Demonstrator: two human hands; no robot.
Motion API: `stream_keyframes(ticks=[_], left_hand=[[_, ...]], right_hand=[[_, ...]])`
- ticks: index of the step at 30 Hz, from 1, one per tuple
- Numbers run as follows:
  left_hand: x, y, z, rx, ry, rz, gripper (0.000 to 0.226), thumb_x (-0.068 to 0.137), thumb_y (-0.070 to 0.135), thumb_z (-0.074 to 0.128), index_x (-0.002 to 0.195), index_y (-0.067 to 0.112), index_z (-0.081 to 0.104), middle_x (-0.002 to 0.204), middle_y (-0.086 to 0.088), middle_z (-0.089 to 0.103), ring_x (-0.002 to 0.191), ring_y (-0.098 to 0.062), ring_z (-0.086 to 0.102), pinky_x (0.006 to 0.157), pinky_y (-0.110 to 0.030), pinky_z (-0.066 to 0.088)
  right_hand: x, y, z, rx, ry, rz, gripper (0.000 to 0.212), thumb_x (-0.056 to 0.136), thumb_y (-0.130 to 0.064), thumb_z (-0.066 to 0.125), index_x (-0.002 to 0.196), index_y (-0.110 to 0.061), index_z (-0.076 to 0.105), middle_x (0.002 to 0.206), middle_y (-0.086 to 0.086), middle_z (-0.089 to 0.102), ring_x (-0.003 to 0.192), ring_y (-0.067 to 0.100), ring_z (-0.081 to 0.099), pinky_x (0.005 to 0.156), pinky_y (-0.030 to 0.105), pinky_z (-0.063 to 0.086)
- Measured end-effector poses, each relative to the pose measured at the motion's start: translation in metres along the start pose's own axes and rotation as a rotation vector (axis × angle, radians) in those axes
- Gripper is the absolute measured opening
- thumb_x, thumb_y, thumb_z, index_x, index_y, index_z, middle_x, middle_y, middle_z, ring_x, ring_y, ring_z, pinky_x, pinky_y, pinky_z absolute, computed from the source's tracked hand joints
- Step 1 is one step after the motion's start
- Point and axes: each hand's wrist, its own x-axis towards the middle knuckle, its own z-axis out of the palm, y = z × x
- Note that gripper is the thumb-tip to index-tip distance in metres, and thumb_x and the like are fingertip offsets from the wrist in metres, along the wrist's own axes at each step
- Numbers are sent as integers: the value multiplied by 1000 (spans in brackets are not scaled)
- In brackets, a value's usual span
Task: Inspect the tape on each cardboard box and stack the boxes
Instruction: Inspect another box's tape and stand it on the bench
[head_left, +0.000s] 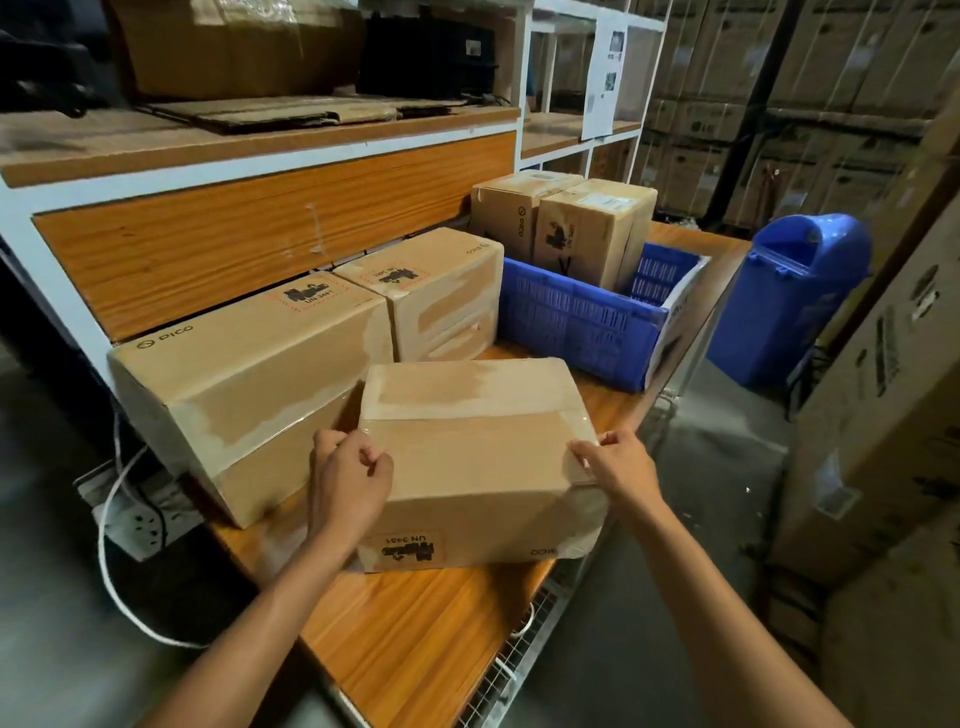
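Box lies on the desk by its right edge. Left hand and right hand grip its sides, fingers curled over the top edges. Big box lies along the left edge.

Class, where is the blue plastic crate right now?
In the head view the blue crate sits at the right rear of the wooden table, just right of a taped box, with a cardboard box standing in it.
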Motion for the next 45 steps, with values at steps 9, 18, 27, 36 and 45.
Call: stream_keyframes(ticks=[9,18,27,36,45], left_hand=[[58,14,-34,164,-469,308,73,81,59,70,144,29,48,152,10,37,144,-11,27,112,-22,23],[56,22,-13,589,-824,314,89,89,76,35,159,33,1,166,6,-16,152,-18,-17,123,-54,-1],[106,60,-16,856,-959,269,120,72,68,74,161,22,7,168,-8,3,152,-32,12,121,-48,22],[123,104,20,788,-918,336,126,66,62,82,159,20,9,167,-8,2,152,-31,12,117,-52,30],[118,136,40,745,-1032,250,73,73,37,84,136,15,55,123,-6,60,108,-27,62,93,-45,55]], right_hand=[[-26,-82,37,-641,-242,-601,61,86,-54,71,138,-30,53,147,-1,48,130,19,48,115,47,35],[-20,-117,79,-1124,-709,-650,77,91,-57,62,156,-29,31,148,3,42,129,27,45,107,46,42],[-3,-160,89,-1246,-767,-639,96,78,-38,85,156,-28,30,150,5,42,135,28,41,109,44,39],[20,-162,57,-1242,-723,-557,96,78,-34,85,157,-22,31,156,5,38,142,28,36,109,36,34],[38,-148,42,-1222,-673,-488,90,78,-36,84,154,-23,37,148,4,47,134,27,45,100,32,37]])
